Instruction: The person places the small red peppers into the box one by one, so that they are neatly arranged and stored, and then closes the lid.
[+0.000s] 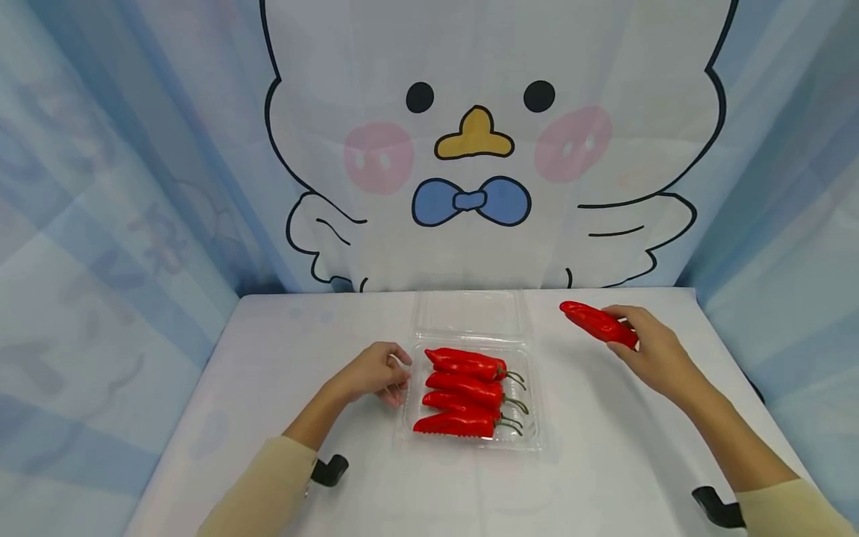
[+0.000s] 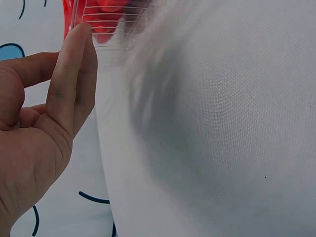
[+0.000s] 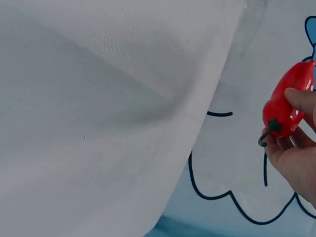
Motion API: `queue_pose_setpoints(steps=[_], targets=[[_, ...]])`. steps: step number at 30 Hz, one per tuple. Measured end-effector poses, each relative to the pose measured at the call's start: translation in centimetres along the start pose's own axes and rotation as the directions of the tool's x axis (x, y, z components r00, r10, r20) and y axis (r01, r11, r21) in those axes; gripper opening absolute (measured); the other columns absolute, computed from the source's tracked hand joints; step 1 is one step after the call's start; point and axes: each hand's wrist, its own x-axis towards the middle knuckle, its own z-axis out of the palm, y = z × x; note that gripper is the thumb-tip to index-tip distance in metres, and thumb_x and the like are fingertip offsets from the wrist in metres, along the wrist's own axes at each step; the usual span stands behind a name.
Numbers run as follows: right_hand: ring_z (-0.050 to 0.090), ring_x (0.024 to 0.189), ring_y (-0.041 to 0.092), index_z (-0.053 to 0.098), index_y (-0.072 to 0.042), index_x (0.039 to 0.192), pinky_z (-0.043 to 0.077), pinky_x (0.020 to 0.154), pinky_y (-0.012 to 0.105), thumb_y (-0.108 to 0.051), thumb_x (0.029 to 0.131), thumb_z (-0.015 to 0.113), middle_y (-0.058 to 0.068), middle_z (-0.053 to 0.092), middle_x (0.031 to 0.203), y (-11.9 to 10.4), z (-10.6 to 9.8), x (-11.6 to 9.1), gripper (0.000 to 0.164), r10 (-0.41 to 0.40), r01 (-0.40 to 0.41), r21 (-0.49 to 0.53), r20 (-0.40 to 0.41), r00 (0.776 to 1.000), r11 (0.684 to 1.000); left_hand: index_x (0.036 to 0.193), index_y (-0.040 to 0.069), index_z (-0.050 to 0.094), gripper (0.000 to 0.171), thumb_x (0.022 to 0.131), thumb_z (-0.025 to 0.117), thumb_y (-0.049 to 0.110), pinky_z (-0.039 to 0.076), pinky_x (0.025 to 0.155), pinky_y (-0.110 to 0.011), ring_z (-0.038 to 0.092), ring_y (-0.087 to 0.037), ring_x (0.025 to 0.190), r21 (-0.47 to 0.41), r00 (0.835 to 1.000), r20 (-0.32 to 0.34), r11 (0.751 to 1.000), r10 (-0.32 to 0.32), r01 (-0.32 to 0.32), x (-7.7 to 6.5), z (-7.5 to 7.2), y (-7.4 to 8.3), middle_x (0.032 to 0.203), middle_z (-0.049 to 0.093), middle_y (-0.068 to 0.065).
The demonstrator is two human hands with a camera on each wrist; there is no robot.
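Over the right part of the table, my right hand [image 1: 654, 350] grips a red chili pepper [image 1: 599, 323] between thumb and fingers. Its green stem [image 3: 269, 131] points out past the fingers in the right wrist view. Several more red peppers [image 1: 463, 388] lie side by side in a clear plastic container [image 1: 533, 429], stems toward the right. My left hand [image 1: 377, 373] is at the container's left side, and its fingertips [image 2: 79, 32] reach right to the ribbed wall in the left wrist view. That hand holds nothing, with its fingers fairly straight.
The container's clear lid [image 1: 470, 315] is folded back flat toward the table's far edge. A white cloth covers the table [image 1: 282, 335]. Behind it hangs a curtain [image 1: 476, 246] with a cartoon bird, and more curtains close in both sides.
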Motion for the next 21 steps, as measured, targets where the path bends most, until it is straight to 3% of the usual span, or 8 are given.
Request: queue_pose_setpoints(steps=[10,21], targets=[[0.059,0.109,0.041,0.051,-0.002,0.142,0.062,0.083,0.060,-0.001,0.082,0.083,0.025,0.060,0.129,-2.9,1.0,-0.6,0.068,-0.057,0.055,0.030,0.041,0.998,0.998,0.123,-0.002,0.058,0.028,0.098,0.067,0.008,0.063,0.058,-0.031,0.070,-0.019,0.057,0.006,1.000,0.000,1.000,0.008,-0.008,-0.2,0.1,0.2,0.082,0.070,-0.012],[0.063,0.107,0.031,0.055,-0.007,0.139,0.065,0.081,0.048,-0.004,0.083,0.084,0.016,0.063,0.128,-5.9,2.4,-0.8,0.063,-0.151,0.149,0.032,0.063,0.987,0.988,0.123,-0.002,0.058,0.028,0.098,0.067,0.008,0.063,0.058,-0.031,0.070,-0.019,0.057,0.006,1.000,0.007,1.000,0.011,-0.011,-0.2,0.0,0.1,0.083,0.070,-0.013]])
